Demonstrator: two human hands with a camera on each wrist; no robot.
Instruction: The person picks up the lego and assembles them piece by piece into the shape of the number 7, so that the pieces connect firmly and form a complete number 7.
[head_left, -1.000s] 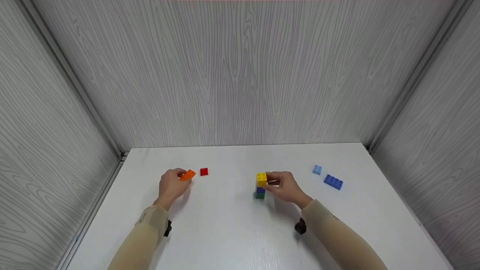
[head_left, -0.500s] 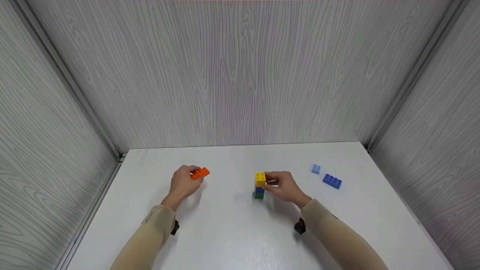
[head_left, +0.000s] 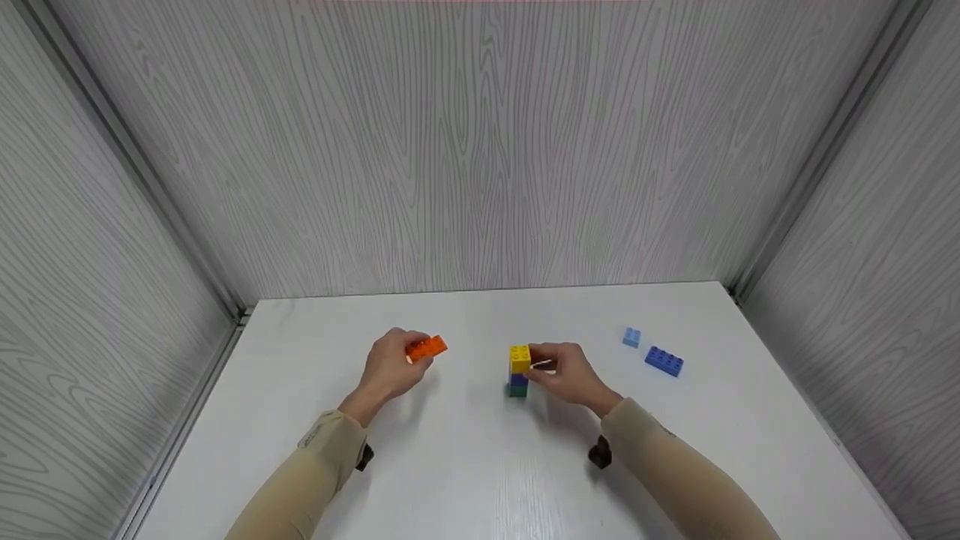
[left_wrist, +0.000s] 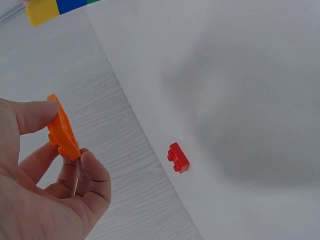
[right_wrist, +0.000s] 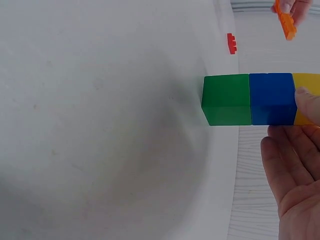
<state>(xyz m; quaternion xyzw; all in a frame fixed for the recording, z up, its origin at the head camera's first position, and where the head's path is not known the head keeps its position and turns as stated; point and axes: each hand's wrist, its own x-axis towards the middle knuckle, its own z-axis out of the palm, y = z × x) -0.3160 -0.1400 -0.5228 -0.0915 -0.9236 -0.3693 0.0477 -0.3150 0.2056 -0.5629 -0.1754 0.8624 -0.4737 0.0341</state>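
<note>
While the left hand (head_left: 394, 367) pinched an oblong, knobbed orange brick (head_left: 426, 348) above the smooth white tabletop (head_left: 465, 465), the right hand (head_left: 568, 373) kept a narrow thumb-and-finger grip on a glossy yellow block (head_left: 520, 363). That block topped an upright, square-sided stack (head_left: 519, 380), with a blue block (right_wrist: 272, 100) in the middle and a green block (right_wrist: 227, 100) at the bottom. Both wrist views showed a small studded red brick (left_wrist: 178, 158) on the tabletop. On the right lay a small light-blue brick (head_left: 631, 337) and, slightly nearer, an oblong dark-blue brick (head_left: 664, 361). Grey wood-grain panelling (head_left: 480, 150) stood at the far side.
</note>
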